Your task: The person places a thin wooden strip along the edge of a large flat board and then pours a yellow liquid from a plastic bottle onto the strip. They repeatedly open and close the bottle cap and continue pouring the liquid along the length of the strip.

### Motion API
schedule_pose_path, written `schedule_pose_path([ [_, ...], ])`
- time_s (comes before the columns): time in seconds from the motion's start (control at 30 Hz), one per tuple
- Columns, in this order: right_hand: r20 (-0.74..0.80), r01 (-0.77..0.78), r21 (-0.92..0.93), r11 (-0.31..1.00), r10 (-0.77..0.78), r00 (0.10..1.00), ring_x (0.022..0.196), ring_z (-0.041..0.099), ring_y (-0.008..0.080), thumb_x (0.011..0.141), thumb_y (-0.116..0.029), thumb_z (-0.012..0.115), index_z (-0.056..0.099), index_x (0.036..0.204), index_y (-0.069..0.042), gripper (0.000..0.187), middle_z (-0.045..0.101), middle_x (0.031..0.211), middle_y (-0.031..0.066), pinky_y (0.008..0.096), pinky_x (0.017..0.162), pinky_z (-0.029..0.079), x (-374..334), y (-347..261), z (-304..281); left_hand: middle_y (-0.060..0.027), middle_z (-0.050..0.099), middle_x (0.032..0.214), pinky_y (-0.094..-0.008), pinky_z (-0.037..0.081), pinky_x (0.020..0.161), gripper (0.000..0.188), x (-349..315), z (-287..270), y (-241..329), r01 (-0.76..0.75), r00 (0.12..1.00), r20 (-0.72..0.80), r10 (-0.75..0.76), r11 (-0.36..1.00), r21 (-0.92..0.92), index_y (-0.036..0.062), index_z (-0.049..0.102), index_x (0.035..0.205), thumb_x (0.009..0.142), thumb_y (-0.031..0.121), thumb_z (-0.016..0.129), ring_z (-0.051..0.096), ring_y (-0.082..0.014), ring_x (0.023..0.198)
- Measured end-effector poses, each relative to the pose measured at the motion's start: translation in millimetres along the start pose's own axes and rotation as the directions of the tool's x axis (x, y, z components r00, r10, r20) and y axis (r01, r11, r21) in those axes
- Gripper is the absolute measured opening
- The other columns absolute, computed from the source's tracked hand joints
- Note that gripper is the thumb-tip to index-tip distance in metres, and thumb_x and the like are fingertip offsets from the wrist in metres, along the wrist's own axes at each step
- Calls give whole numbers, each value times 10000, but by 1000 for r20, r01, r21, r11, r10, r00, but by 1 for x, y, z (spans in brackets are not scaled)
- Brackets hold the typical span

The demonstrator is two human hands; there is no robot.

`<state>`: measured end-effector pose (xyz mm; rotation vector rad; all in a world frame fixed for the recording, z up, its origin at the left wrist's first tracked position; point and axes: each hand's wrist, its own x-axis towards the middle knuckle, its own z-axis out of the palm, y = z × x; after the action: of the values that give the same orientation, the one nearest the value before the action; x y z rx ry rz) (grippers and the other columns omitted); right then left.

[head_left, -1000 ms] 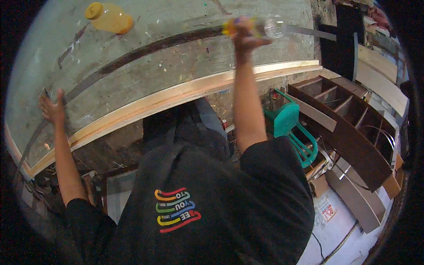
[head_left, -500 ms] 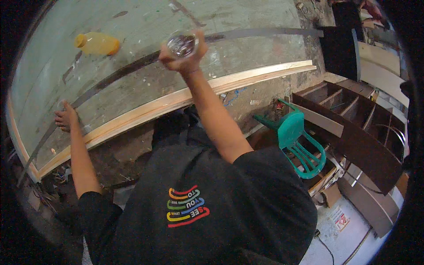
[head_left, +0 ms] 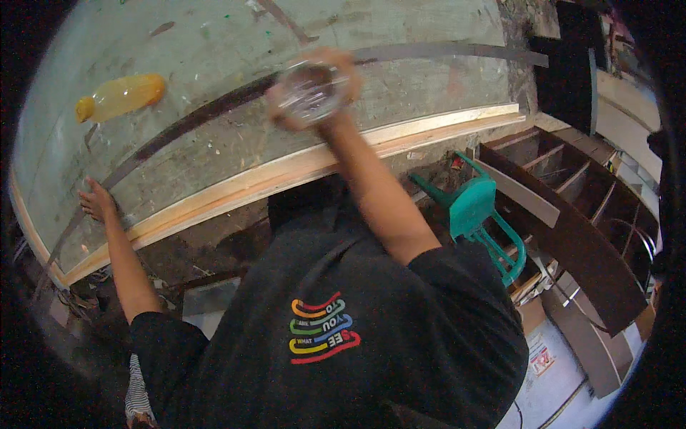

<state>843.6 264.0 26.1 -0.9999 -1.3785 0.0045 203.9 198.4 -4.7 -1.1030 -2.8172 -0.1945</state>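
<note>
A long thin dark strip (head_left: pixel 443 51) lies in a curve across the worn grey-green tabletop (head_left: pixel 236 36). My left hand (head_left: pixel 98 201) rests near the strip's left part, fingers stretched out and apart, with nothing seen in them. Above the strip's middle, my right hand (head_left: pixel 349 75) is wrapped round a clear, round, shiny thing (head_left: pixel 312 93), perhaps a cup or jar seen end-on; motion blurs it, so its exact kind and contents do not show. Beyond the strip, at the left, a yellow-tinted plastic bottle (head_left: pixel 121 98) lies on its side.
A pale wooden rail (head_left: pixel 286 170) edges the table's near side. To the right are a green plastic chair (head_left: pixel 473 207) and a dark brown shelf unit (head_left: pixel 572 229) with open compartments. Flat boards (head_left: pixel 582 336) lie near it.
My right hand has shifted slightly right and nearer with the clear round thing. My left hand's fingers have spread. The whole view has also shifted a little.
</note>
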Motion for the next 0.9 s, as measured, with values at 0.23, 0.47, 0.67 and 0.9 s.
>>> schedule_pose_path([
  [0.23,318,10,-62,998,11,948,726,631,202,765,-512,803,634,922,-87,483,622,778,62,339,689,527,-11,16,-24,-261,168,1637,-528,104,1222,1001,-2,3,-10,6,999,41,-4,999,-51,56,242,1580,917,803,308,135,-426,1521],
  [0.47,191,50,-344,938,18,981,825,578,237,768,-495,774,431,1310,-33,791,543,1014,72,407,781,508,-13,107,-83,-237,176,1643,-532,111,1221,969,16,22,-34,-103,994,-16,104,994,21,105,261,1586,914,799,334,136,-412,1525],
  [0.67,146,-7,67,998,-3,989,710,609,260,565,-622,881,601,1065,-35,820,624,867,100,375,662,532,-32,9,18,-240,196,1637,-529,121,1222,950,14,18,-28,-49,999,-3,49,999,-10,107,276,1582,922,788,335,156,-420,1519],
  [0.9,587,-611,346,712,343,733,796,545,227,654,-974,393,547,924,-46,978,575,830,77,377,762,469,24,91,-87,-243,194,1636,-519,121,1226,949,-3,0,-5,-21,1000,13,22,1000,-15,100,271,1582,928,785,326,160,-412,1521],
])
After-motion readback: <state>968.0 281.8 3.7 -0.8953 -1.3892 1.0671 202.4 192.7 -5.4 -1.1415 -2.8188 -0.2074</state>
